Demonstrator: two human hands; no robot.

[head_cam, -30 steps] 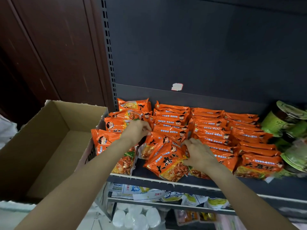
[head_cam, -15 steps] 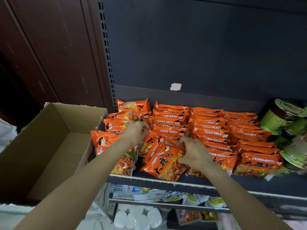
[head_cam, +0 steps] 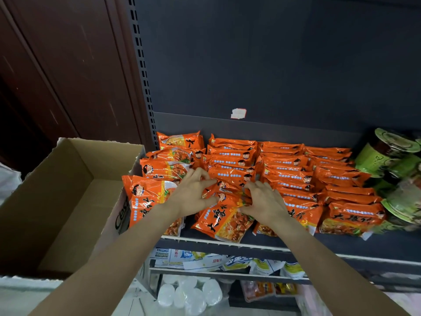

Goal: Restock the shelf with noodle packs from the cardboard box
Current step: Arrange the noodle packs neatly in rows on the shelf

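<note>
Both hands, left [head_cam: 193, 193] and right [head_cam: 264, 201], pinch the front pack [head_cam: 224, 218] overhanging the shelf [head_cam: 376, 246] lip; loosened grip could tip it off.

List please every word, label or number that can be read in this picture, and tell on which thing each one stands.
"大" plus brush characters too stylised to read surely: front orange noodle pack, same on its neighbours.
"Ces", cut off: side of the cardboard box.
Small blue print on the packs: too small.
White sticker on the shelf back panel: blurred.
Green cups and lower-shelf bags: unreadable.
</note>
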